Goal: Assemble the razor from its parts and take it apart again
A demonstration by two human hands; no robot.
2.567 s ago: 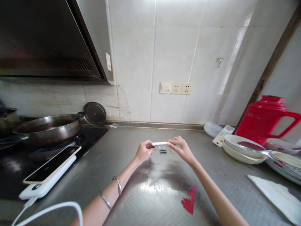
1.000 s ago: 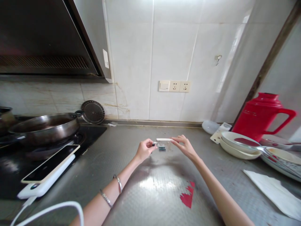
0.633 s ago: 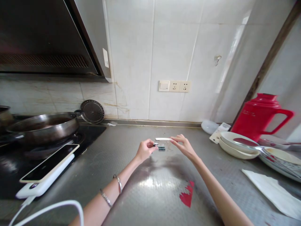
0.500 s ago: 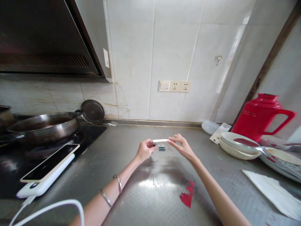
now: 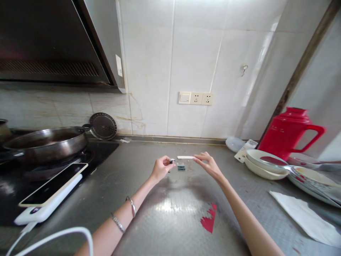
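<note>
- A slim white strip (image 5: pixel 185 157) was held near its right end by the right hand (image 5: pixel 209 165), its fingers being closed in a pinch; the strip was kept nearly level above the table (image 5: pixel 144 227).
- A small dark piece with a pale top (image 5: pixel 172 162) was pinched by the left hand (image 5: pixel 161 169), its fingers being closed on it; its exact form was too small to be told.
- A narrow gap was left between the strip's free end and the dark piece.
- A small clear item with dark teal bands (image 5: pixel 181 166) was seen between the hands, just below the strip.
- A torn red patch (image 5: pixel 209 220) was seen on the table, nearer the viewer.
- On the left, a phone (image 5: pixel 54 185) was laid over a white slab (image 5: pixel 48 208), into which a white cable (image 5: pixel 66 230) was plugged; a metal pan (image 5: pixel 50 142) was set on the stove behind.
- On the right, stacked bowls (image 5: pixel 266 171) were placed before a red jug (image 5: pixel 286 133), with a white sheet (image 5: pixel 303 217) spread nearer the viewer.
</note>
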